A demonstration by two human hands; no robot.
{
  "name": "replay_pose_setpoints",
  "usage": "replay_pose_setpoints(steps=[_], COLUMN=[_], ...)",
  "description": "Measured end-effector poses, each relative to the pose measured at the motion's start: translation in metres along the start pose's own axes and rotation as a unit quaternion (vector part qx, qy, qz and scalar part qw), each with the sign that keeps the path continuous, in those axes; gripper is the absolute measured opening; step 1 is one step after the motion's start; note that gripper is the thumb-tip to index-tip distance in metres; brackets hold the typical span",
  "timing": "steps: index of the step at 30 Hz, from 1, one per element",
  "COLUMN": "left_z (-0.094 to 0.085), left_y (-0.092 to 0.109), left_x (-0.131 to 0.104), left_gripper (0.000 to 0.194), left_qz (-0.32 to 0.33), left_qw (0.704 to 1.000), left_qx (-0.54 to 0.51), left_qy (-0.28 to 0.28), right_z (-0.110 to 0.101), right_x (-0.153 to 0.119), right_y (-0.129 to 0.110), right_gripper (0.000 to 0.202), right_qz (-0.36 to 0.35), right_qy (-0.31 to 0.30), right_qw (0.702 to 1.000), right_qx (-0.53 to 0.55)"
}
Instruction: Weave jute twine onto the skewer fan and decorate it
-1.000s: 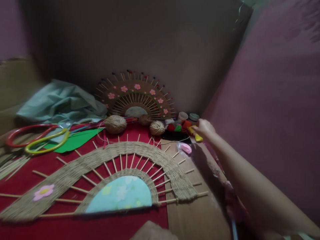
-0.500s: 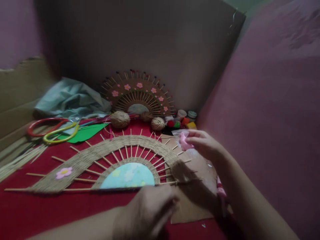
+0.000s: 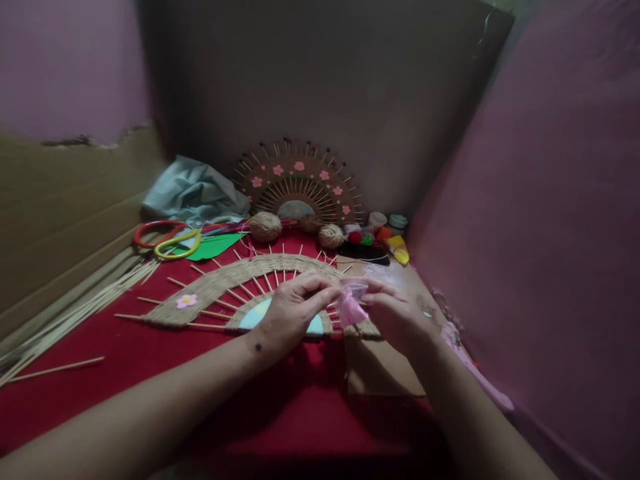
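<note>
Between my two hands is a small clear plastic bag of pink clay (image 3: 353, 305), held up over the right end of a woven fan (image 3: 215, 280). My left hand (image 3: 295, 303) pinches the bag's edge from the left, thumb against fingers. From the other side my right hand (image 3: 400, 317) grips it too, its fingertips partly hidden. The fan is woven of tan cord on thin sticks, with a pale blue half-round centre (image 3: 255, 319) partly covered by my left hand. One pink flower with a yellow middle (image 3: 187, 301) sits on its left part.
A finished fan with pink flowers (image 3: 299, 167) leans at the back. Near it lie twine balls (image 3: 265, 227), large scissors (image 3: 177, 243), a green sheet (image 3: 213, 247) and a yellow clay packet (image 3: 398, 249). Cardboard (image 3: 380, 373) lies under the fan's right end; loose sticks (image 3: 60, 368) are at left.
My right hand has brought the pink clay bag from the back right to the middle. My left hand has risen from the front edge to meet it. The view has shifted left.
</note>
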State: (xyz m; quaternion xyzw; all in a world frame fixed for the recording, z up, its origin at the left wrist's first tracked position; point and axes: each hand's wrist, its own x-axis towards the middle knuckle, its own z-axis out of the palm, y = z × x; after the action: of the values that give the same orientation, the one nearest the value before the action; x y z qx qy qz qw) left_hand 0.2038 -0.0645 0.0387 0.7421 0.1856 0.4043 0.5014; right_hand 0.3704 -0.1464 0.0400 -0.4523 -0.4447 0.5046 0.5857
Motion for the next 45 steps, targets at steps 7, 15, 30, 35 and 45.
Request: replay_pose_setpoints(steps=[7, 15, 30, 35, 45], left_z=[-0.003, -0.007, -0.006, -0.004, -0.011], left_y=[-0.009, -0.006, -0.013, -0.012, -0.014], left_x=[-0.001, 0.000, -0.002, -0.004, 0.004], left_gripper=[0.019, 0.013, 0.013, 0.013, 0.010], left_qz=[0.018, -0.009, 0.020, 0.037, -0.044], left_qw=[0.998, 0.998, 0.992, 0.989, 0.997], left_qx=[0.046, 0.045, 0.096, 0.105, 0.039], left_qy=[-0.025, -0.049, -0.078, -0.100, -0.057], right_z=[0.017, 0.022, 0.016, 0.015, -0.019], right_x=[-0.009, -0.008, -0.010, -0.011, 0.001], right_y=[-0.009, -0.011, 0.005, 0.005, -0.034], right_gripper=[0.010, 0.010, 0.018, 0.018, 0.012], right_qz=[-0.067, -0.070, -0.043, -0.040, -0.030], right_qy=[0.120, 0.135, 0.079, 0.035, 0.190], right_qw=[0.974, 0.954, 0.958, 0.956, 0.899], right_qx=[-0.180, -0.257, -0.272, -0.287, -0.393])
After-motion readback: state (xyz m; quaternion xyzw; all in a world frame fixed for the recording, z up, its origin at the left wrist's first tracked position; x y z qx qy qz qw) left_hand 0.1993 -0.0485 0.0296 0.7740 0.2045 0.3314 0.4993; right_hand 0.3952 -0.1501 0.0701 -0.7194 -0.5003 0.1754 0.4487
